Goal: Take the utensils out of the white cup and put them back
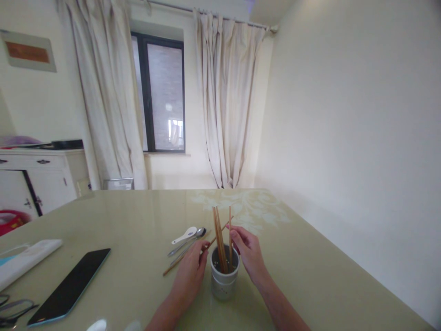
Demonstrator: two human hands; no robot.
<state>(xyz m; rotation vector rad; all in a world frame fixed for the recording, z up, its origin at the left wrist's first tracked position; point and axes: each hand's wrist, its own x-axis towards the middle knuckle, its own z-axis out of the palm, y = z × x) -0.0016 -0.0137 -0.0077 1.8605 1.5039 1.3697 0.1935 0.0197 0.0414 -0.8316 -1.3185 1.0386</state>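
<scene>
A grey cylindrical holder [223,287] stands upright on the table between my hands, with several wooden chopsticks [218,239] leaning in it. My left hand [193,266], just left of the holder, grips a chopstick [214,240] that slants up to the right behind the upright ones. On the other side, my right hand [248,250] has its thumb and index finger closed at a chopstick [230,253] standing in the holder; the slanted stick's upper end passes close to these fingertips. A white spoon [186,235], a metal spoon [199,233] and another chopstick [172,268] lie beyond my left hand.
The table [131,220] has a glossy greenish top and runs along the right wall. At left lie a dark phone or tablet [70,285], a white power strip [31,262] and eyeglasses [15,310]. A white cabinet [51,177] stands beyond the table's left edge.
</scene>
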